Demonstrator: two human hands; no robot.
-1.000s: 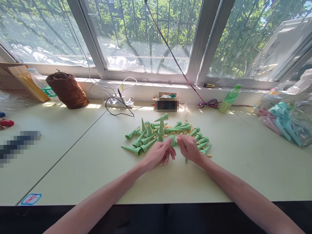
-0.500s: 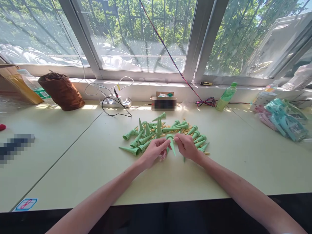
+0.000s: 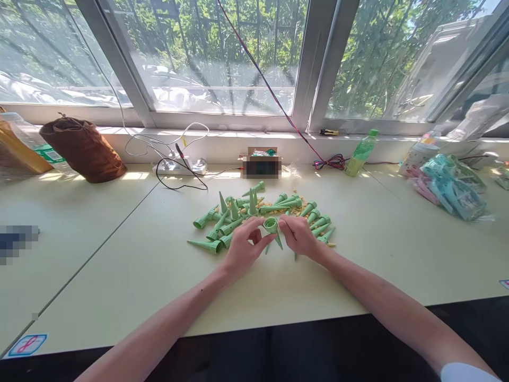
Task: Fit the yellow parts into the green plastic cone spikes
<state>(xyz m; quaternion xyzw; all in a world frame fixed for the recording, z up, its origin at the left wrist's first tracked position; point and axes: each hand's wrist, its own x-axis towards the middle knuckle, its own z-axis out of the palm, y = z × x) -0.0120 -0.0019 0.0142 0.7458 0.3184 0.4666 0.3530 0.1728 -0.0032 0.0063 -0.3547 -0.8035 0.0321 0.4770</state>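
A heap of green plastic cone spikes (image 3: 238, 220) lies on the pale table (image 3: 159, 265), mixed with small yellow bits (image 3: 296, 206). One green cone spike (image 3: 272, 229) is held above the table between both hands, its round open end up and its tip slanting down toward me. My left hand (image 3: 242, 248) pinches it from the left with thumb and fingers. My right hand (image 3: 296, 236) grips it from the right, fingers curled; a second green spike tip pokes out under that hand.
On the sill side stand a brown cloth bag (image 3: 83, 151), a white power strip with cables (image 3: 177, 167), a small cardboard box (image 3: 260, 162) and a green bottle (image 3: 360, 154). Teal and pink packets (image 3: 449, 188) lie at the right. A table seam (image 3: 99, 254) runs diagonally at left.
The held cone was turned so its open end now faces up toward me. Both hands stayed together in front of the heap; the view shifted slightly right.
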